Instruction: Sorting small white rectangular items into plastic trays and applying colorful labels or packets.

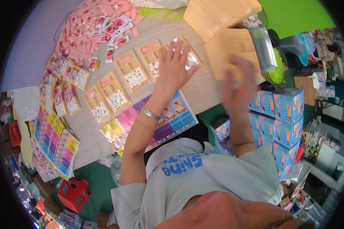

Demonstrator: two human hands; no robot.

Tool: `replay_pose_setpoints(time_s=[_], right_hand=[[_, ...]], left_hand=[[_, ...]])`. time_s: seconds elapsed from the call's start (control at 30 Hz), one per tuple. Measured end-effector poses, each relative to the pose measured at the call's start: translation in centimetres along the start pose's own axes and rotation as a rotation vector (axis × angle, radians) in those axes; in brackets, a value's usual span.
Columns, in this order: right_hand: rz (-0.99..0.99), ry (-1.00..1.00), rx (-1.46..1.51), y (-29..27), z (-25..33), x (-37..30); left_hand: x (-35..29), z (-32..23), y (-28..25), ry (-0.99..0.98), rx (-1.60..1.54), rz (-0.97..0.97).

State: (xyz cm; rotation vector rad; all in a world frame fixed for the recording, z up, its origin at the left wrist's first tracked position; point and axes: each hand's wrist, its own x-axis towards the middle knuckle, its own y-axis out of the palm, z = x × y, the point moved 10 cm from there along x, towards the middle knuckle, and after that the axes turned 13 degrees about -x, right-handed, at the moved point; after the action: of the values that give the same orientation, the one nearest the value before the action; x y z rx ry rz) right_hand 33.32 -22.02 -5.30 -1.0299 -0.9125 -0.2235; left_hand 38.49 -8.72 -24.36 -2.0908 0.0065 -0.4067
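Note:
My left hand [174, 66] lies flat with fingers spread over two cream compartment trays at the right end of a row. The nearer tray [148, 49] holds a pink packet and small white pieces. In the tray [182, 39] beyond it lies a shiny clear packet [192, 60], beside my fingers. Further left in the row, trays [128, 70] hold white pieces and pink packets. My right hand [237, 82], smeared by motion, is raised in front of a stack of cream trays [218, 59]; whether it holds anything is unclear.
A heap of pink packets [78, 36] covers the far left, with strawberry-printed sachets [118, 28] beside it. Printed sheets [176, 118] lie at the table's near edge. Blue boxes [286, 108] are stacked at right. A red stool [74, 194] stands on the floor.

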Motion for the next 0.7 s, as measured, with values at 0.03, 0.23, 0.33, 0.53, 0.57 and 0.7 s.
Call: replay_pose_setpoints(time_s=[0.03,0.23,0.33,0.53,0.57,0.7], right_hand=[[-0.093,-0.014,-0.112,-3.0,-1.6,0.7],[0.446,0.454,-0.373,-1.9,-18.7,2.7],[0.556,0.674,0.082,1.5,-23.9,-0.3],[0.580,0.869,0.378,1.7,-25.0,-1.3],[0.586,0.856,0.360,2.1,-24.7,-1.3],[0.628,0.630,-0.038,1.3,-23.9,-0.1]], left_hand=[[0.2,0.0,0.5,-0.008,0.021,0.006],[0.2,-1.8,-0.5,0.076,-0.025,-0.019],[-2.4,-3.4,-4.3,0.050,-0.101,-0.004],[-9.8,-2.6,-8.2,-0.123,-0.357,0.010],[-10.6,-2.6,-8.7,-0.125,-0.352,0.009],[-11.5,-2.7,-9.5,-0.161,-0.391,0.010]])
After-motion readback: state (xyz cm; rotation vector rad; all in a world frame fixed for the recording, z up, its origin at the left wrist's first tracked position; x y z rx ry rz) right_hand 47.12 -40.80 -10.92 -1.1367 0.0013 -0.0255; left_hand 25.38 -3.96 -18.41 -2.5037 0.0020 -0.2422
